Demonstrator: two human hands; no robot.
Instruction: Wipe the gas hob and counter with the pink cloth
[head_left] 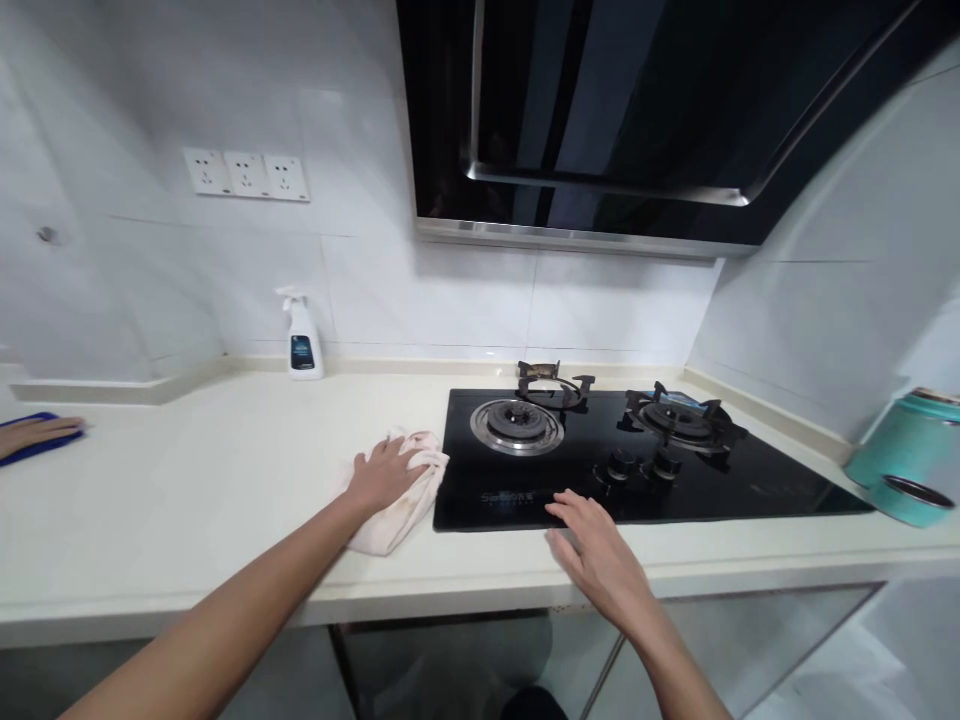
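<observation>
My left hand point(386, 475) is on a crumpled pale pink cloth point(397, 520), gripping it against the white countertop beside the stove's left edge. Part of the cloth bunches up past my fingers. My right hand point(596, 550) is open, its fingers stretched over the front edge of the black glass gas stove point(480, 500), with nothing in it. Just beyond that hand are two black control knobs point(621, 463). The left burner point(517, 420) lies bare; its pan support point(551, 388) sits behind it, near the wall. A second burner point(679, 420) has its support in place.
At the far left another person's hand point(37, 432) rests on a blue cloth point(45, 418). A white spray bottle point(304, 345) stands against the wall. A teal container point(911, 445) is at the right end. Overhead hangs a black range hood point(585, 236).
</observation>
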